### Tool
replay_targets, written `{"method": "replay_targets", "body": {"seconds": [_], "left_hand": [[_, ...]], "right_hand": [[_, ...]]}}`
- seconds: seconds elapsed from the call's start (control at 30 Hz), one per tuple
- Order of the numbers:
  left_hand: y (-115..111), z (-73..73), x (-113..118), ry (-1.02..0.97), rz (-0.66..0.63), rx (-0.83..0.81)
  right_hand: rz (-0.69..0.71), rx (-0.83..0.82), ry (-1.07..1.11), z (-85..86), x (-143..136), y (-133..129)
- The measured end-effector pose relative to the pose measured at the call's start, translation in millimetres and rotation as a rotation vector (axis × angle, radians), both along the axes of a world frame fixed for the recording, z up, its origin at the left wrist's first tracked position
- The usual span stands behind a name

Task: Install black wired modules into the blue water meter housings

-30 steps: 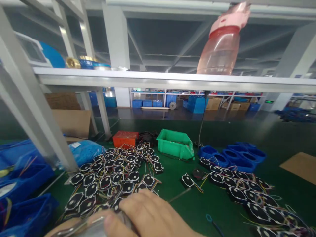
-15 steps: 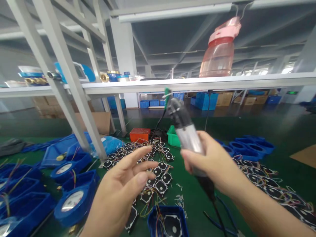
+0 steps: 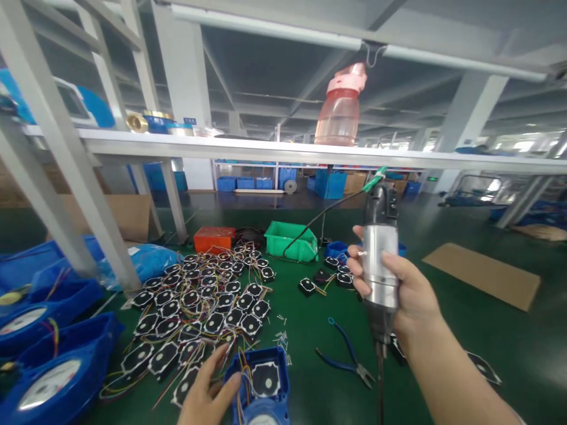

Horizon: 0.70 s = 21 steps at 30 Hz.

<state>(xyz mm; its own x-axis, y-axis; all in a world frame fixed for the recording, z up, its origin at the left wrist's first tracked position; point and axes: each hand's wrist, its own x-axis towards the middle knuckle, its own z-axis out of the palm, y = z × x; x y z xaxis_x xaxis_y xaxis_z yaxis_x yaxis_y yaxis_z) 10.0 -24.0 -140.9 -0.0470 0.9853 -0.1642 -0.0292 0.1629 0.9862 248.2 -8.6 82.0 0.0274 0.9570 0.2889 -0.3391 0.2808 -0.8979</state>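
Observation:
My right hand (image 3: 410, 292) grips an electric screwdriver (image 3: 381, 260) upright; its silver and black body has a cable running off its top and its bit points down at the green mat. My left hand (image 3: 208, 392) rests at the bottom edge, its fingers on the rim of a blue meter housing (image 3: 263, 383) that holds a black and white circuit board and coloured wires. A heap of black circuit boards with coloured wires (image 3: 204, 307) lies just above my left hand.
Blue-handled pliers (image 3: 348, 357) lie between my hands, with small screws (image 3: 281, 339) nearby. A green bin (image 3: 290, 239) and an orange box (image 3: 214, 239) stand farther back, blue housings (image 3: 48, 366) at the left. A white shelf (image 3: 283, 150) carries a pink bottle (image 3: 339, 109).
The right hand has swung the screwdriver to the right and stood it upright. The left hand dropped from mid-air onto the blue housing. The view turned a little.

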Motion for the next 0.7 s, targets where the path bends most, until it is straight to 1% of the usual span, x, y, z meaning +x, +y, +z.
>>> {"method": "replay_targets", "body": {"seconds": [0.07,0.1,0.13,0.17,0.2,0.23,0.27,0.33,0.4,0.43,0.47,0.5,0.53,0.57,0.63,0.7], "left_hand": [[-1.4,-11.0,7.3,0.083,0.000,0.029],[-3.1,-11.8,10.1,0.128,0.036,0.066],[-5.2,-8.9,12.5,0.171,0.099,0.124],[-7.5,-2.1,14.8,0.203,0.175,0.200],[-9.7,8.8,17.3,0.232,0.250,0.287],[-11.5,23.4,20.3,0.250,0.290,0.384],[-12.4,41.1,24.2,0.236,0.257,0.471],[-11.3,81.5,35.5,0.266,0.079,0.607],[-6.2,120.2,51.2,0.221,-0.030,0.717],[-2.7,136.0,60.1,0.181,-0.092,0.754],[1.0,148.7,69.1,0.140,-0.153,0.764],[4.8,157.7,77.7,0.091,-0.186,0.767],[8.3,163.3,85.6,0.049,-0.209,0.755],[11.3,165.8,92.3,0.009,-0.212,0.739],[15.6,164.3,101.7,-0.046,-0.175,0.745],[17.7,159.1,105.7,-0.037,-0.121,0.806]], "right_hand": [[0.048,-0.003,0.063,-9.0,6.3,-0.4],[0.069,-0.010,0.082,-12.4,8.6,-1.0],[0.090,-0.024,0.095,-15.4,10.1,-1.9],[0.109,-0.042,0.106,-17.9,10.6,-2.8],[0.132,-0.057,0.117,-20.1,10.0,-3.6],[0.158,-0.063,0.126,-22.4,8.4,-4.1],[0.189,-0.060,0.135,-24.8,5.7,-4.3],[0.259,-0.027,0.151,-30.4,-2.0,-3.7],[0.317,0.007,0.161,-36.9,-11.2,-2.9],[0.337,0.011,0.163,-40.2,-15.5,-2.8],[0.352,0.009,0.161,-43.5,-19.5,-3.0],[0.361,0.006,0.158,-46.6,-22.9,-3.5],[0.364,0.004,0.158,-49.6,-25.7,-4.3],[0.360,-0.001,0.161,-52.4,-28.0,-5.3],[0.341,-0.008,0.177,-57.5,-30.8,-7.4],[0.312,-0.020,0.195,-62.1,-31.6,-8.7]]}}
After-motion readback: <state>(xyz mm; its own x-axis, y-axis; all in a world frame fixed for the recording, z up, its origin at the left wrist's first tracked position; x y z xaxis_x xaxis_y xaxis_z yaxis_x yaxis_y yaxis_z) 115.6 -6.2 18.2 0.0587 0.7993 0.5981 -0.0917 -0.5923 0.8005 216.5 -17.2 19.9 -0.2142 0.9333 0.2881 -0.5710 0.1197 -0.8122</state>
